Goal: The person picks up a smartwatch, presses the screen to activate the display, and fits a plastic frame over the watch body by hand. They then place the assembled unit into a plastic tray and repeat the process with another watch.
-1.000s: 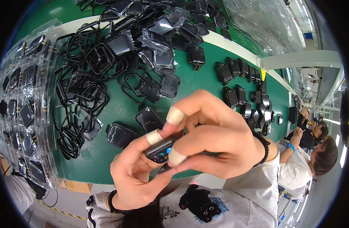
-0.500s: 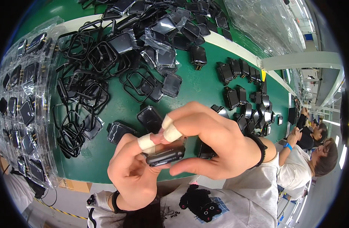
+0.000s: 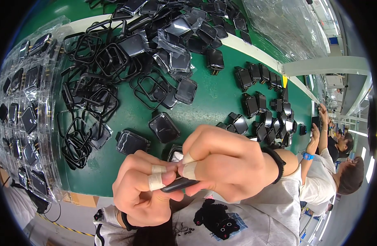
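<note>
Left hand (image 3: 139, 190) and right hand (image 3: 229, 168) both pinch 1 slim black device (image 3: 179, 185) by the near edge of the green table (image 3: 213, 100). Apparent step: 2-handed fingertip work; next move likely calls for steady grip.

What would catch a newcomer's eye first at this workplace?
The left hand and right hand, with pale finger tape, meet at lower centre, holding a slim dark device. A tangled heap of black frames lies on the green table at left; clustered black devices sit farther right.
</note>
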Motion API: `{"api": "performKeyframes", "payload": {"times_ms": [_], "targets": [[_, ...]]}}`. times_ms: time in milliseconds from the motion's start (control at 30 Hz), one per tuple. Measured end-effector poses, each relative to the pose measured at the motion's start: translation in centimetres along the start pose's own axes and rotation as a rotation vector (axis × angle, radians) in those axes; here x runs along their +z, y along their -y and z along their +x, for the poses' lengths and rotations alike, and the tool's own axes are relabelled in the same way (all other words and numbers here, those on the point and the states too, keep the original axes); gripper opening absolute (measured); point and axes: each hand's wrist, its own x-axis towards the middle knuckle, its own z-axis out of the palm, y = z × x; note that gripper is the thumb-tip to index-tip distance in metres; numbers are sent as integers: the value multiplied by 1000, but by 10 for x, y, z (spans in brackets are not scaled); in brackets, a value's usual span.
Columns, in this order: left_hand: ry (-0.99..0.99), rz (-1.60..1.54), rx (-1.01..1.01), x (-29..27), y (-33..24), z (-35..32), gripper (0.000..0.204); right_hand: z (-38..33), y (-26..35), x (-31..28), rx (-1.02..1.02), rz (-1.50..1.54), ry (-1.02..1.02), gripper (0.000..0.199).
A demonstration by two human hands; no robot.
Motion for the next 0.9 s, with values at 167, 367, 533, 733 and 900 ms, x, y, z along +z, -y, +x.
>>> {"api": "performKeyframes", "payload": {"times_ms": [167, 367, 533, 733, 900], "targets": [[-2, -11, 0, -2, 1, 1, 16, 1, 1, 2, 46, -60, -77, 13], [71, -25, -34, 0, -2, 5, 18, -4, 6, -9, 240, -99, 144, 24], [109, -51, -139, -1, -4, 5, 26, 3, 7, -15, 149, -149, 77, 29], [-24, 373, -6, 7, -9, -2, 37, 5, 14, -7, 34, -355, 40, 26], [-8, 511, 99, 9, -9, -1, 43, 1, 12, 6, -19, -479, 94, 26]]}}
